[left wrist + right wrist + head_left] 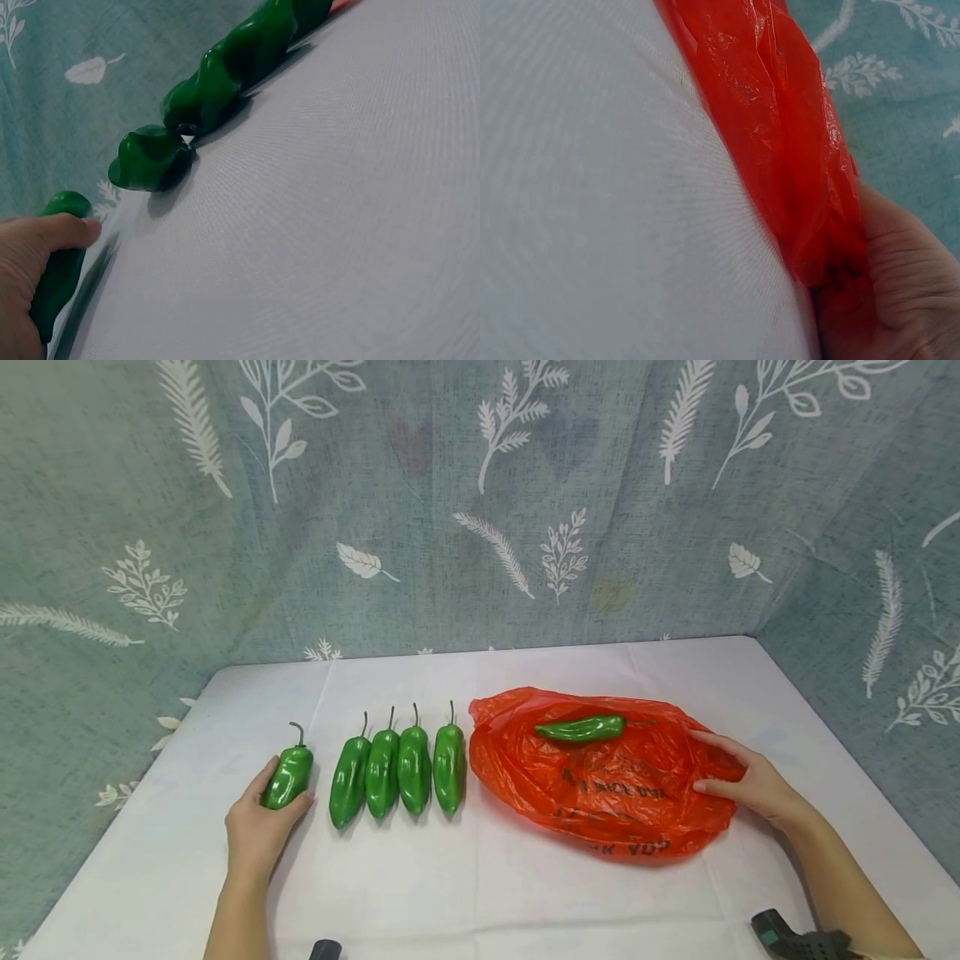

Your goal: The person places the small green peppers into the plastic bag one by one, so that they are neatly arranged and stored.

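At the left of the table my left hand [258,827] grips a glossy green chili pepper [291,775], thumb on one side and fingers on the other, its curved stem pointing away from me. The left wrist view shows the thumb [71,231] across this pepper [56,292]. My right hand [757,785] holds the right edge of a red plastic bag [517,768], which lies spread out with black print on it. Another green chili pepper [581,729] lies sideways on the bag. In the right wrist view, the hand [907,277] is at the bag's crumpled edge [795,150], its fingertips partly hidden.
Several green chili peppers [382,774] lie in a row between the left hand and the bag, stems pointing away. A white cloth [420,893] covers the table. Patterned blue-green fabric [420,585] hangs behind it and at both sides.
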The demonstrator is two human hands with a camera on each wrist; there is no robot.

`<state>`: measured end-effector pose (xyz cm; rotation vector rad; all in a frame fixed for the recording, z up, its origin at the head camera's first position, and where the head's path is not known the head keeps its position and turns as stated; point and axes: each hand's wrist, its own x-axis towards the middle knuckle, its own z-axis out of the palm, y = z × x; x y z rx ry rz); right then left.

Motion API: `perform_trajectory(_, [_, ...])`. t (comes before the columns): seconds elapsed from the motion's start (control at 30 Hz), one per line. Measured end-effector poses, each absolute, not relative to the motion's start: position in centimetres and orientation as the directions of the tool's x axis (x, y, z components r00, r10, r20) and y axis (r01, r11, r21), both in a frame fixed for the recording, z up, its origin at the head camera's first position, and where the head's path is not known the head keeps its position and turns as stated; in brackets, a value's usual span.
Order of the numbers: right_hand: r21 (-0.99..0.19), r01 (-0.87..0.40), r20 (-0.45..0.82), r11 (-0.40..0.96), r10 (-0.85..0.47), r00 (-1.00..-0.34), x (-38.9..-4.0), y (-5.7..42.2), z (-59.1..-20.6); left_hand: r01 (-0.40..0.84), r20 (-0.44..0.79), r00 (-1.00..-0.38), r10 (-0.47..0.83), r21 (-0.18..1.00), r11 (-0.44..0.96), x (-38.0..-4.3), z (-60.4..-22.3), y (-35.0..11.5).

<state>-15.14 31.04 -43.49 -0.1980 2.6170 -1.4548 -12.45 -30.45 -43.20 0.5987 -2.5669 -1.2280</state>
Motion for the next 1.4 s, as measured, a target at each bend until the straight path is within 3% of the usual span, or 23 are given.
perform_trajectory(0.47, [-0.844,-0.042,-0.063,0.534,-0.178,-0.982,-15.0,31.2,-43.4,-0.184,0.066,-0.913,-0.401,0.813,0.553,-12.3,-40.6,-28.8])
perform_trajectory(0.97, [-0.838,-0.044,-0.062,0.544,-0.174,-0.983,-15.0,31.2,-43.5,-0.044,0.193,-0.928,-0.319,0.792,0.609,-11.4,-36.8,-25.7])
perform_trajectory(1.4, [-0.844,-0.042,-0.065,0.535,-0.179,-0.982,-15.1,31.1,-43.4,0.183,0.373,-0.908,-0.189,0.761,0.623,-9.9,-34.0,-23.1])
